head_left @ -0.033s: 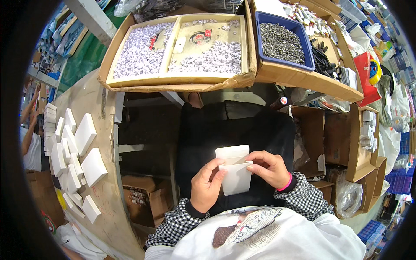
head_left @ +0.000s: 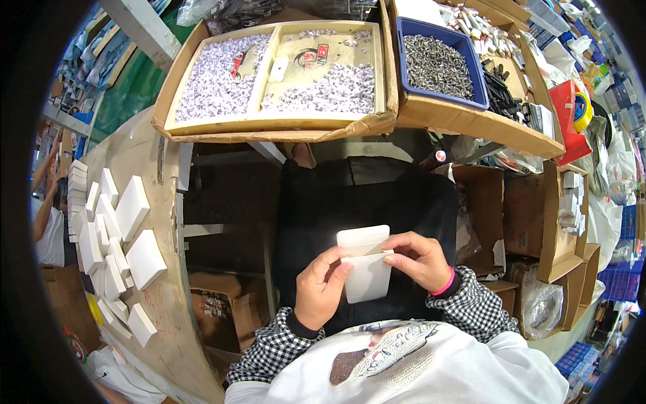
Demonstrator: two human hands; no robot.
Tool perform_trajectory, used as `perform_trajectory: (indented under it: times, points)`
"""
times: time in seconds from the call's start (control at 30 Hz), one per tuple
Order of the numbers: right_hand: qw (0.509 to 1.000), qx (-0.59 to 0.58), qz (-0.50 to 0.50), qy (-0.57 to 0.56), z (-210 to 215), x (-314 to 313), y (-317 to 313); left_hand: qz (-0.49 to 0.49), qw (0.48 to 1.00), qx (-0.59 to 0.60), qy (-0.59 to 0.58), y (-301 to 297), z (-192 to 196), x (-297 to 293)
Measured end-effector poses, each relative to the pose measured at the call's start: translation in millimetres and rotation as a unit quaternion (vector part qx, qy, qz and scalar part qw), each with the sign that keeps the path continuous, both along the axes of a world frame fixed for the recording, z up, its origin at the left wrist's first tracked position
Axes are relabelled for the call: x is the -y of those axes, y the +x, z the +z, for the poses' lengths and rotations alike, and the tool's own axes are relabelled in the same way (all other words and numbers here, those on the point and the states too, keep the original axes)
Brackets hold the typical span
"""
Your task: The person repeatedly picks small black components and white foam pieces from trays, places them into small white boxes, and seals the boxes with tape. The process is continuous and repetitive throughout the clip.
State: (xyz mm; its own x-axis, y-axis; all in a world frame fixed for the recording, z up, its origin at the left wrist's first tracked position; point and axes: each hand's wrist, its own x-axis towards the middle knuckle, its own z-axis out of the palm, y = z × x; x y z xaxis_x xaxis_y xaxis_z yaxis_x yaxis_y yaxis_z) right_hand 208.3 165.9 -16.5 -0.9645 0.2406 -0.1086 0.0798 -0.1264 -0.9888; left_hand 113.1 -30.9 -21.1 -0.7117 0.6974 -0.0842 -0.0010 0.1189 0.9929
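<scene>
I hold a small white cardboard box [head_left: 369,281] upright over my dark lap, its top flap standing open. My left hand [head_left: 321,288] grips its left side with the thumb on the front face. My right hand [head_left: 422,259] pinches the box's upper right edge by the flap; a pink band sits on that wrist. Both sleeves are black-and-white checked.
Several white boxes [head_left: 114,236] lie piled on the curved table at my left. Ahead sit a divided cardboard tray [head_left: 387,81] of small pale pieces and a blue bin [head_left: 402,30] of grey metal parts. Open cartons [head_left: 558,222] stand at right. Another person's arm [head_left: 46,225] shows far left.
</scene>
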Motion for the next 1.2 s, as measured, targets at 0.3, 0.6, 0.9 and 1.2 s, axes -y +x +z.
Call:
perform_trajectory:
  times: [0.3,0.6,0.9,1.2]
  points:
    - [0.985,0.005,0.010,-0.173,-3.3,-7.6,-3.8,0.012,0.977,0.182,0.111,-13.3,11.4,-11.8]
    - [0.999,-0.013,0.018,-0.039,-1.2,-7.8,-8.3,-0.040,0.978,0.164,0.121,-23.9,12.6,-15.9]
    - [0.980,-0.084,0.046,0.176,10.1,-15.9,-15.6,-0.025,0.991,0.084,0.100,-19.8,2.2,-17.1]
    - [0.939,-0.041,0.159,0.301,40.7,-35.2,-36.4,-0.034,0.998,0.012,0.055,-15.3,6.7,-19.4]
